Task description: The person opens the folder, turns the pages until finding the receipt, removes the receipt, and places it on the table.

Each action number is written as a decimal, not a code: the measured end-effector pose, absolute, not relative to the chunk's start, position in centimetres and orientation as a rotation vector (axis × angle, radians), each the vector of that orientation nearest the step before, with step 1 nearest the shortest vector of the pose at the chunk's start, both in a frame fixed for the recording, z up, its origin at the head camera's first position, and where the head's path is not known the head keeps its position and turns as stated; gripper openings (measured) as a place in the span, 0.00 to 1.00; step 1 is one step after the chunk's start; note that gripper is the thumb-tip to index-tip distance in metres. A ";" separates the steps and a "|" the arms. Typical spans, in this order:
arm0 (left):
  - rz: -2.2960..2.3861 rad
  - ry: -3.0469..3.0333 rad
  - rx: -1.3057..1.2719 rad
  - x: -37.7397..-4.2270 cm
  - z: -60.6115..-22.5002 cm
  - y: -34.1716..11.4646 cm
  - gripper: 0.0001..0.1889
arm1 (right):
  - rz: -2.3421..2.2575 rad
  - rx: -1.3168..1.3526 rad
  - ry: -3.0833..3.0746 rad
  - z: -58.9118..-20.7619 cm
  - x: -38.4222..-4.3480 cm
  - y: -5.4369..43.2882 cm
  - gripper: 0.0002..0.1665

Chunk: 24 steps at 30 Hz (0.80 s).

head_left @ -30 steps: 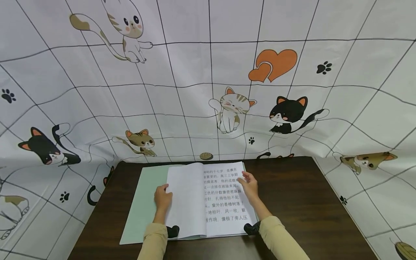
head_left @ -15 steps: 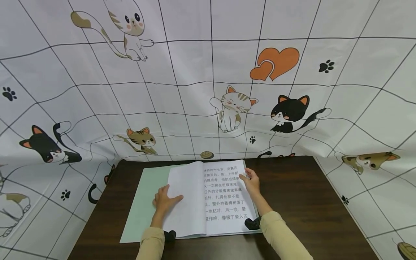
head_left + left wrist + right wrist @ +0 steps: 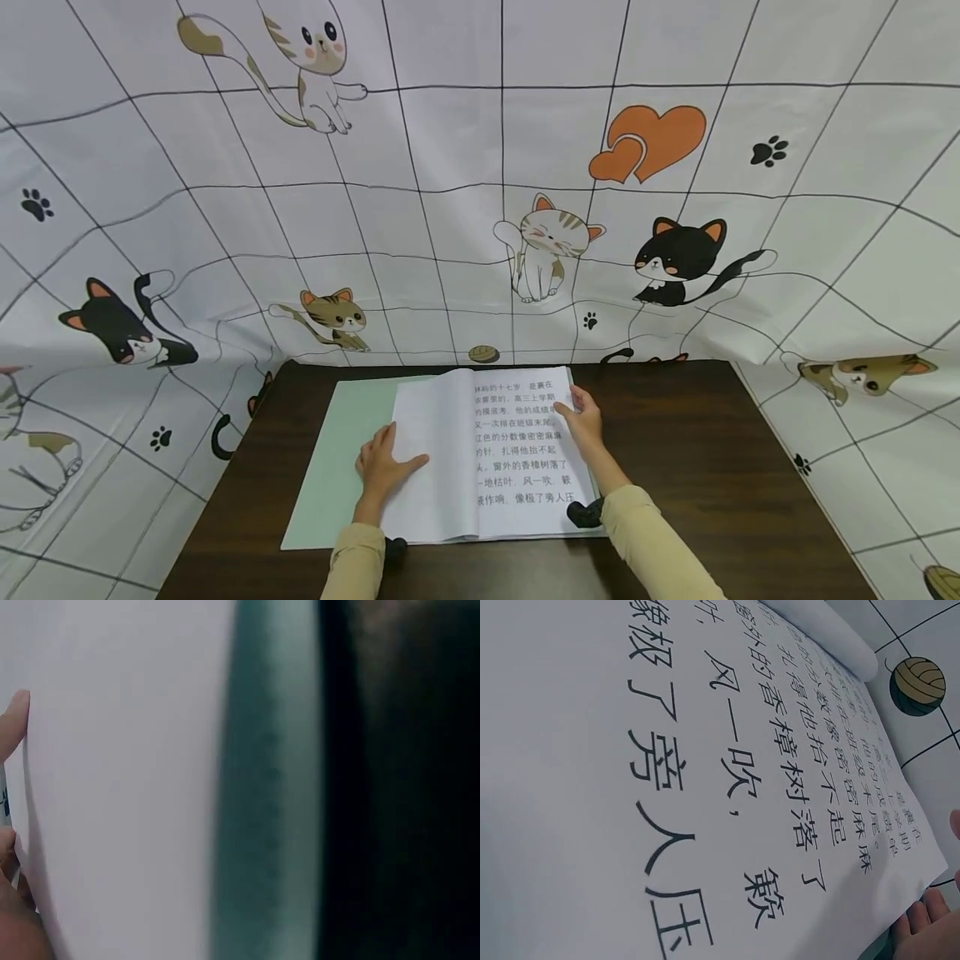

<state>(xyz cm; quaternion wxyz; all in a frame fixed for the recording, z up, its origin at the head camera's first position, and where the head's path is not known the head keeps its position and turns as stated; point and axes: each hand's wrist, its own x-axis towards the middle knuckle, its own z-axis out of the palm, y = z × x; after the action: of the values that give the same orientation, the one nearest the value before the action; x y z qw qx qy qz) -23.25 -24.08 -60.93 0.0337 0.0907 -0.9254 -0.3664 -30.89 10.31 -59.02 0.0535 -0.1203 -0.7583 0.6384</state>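
An open booklet (image 3: pixel 517 521) lies on the dark table, its left page blank and its right page printed with Chinese characters. Beyond the blank page, its pale green cover (image 3: pixel 322 483) shows at the left. My left hand (image 3: pixel 382 467) rests at the blank page's left edge, thumb spread over the paper and fingers towards the cover. At the right edge, my right hand (image 3: pixel 587 427) holds the booklet, thumb over the printed page and fingers around the side. In the right wrist view, curled fingers (image 3: pixel 922 926) show by the page corner; the left wrist view is partly blurred.
Dark wooden table (image 3: pixel 690 467) extends on both sides of the booklet. White cloth (image 3: pixel 450 142) with a grid and cartoon cats hangs behind and beside it. Black wrist straps or mounts (image 3: pixel 585 512) sit near the booklet's lower edge.
My left hand has shifted from gripping near the page's edge to a spread pose, thumb stretched rightward on the blank page. The right hand has slid slightly along the right edge.
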 end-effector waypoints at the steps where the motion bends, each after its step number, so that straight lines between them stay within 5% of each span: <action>1: -1.153 -2.839 0.288 -23.2 -60.9 -24.1 0.51 | 1.940 -0.362 -2.312 -58.9 -30.9 10.4 0.33; 24: -1.203 -2.855 0.322 -23.3 -60.8 -24.8 0.48 | 1.983 -0.395 -2.357 -58.5 -30.9 9.3 0.41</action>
<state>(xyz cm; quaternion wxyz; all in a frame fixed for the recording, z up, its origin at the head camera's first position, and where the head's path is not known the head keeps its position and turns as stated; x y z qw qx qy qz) -23.28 -24.79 -60.83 0.0134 0.1033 -0.9166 -0.3861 -30.86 9.29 -58.48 0.0182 -0.1272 -0.7590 0.6383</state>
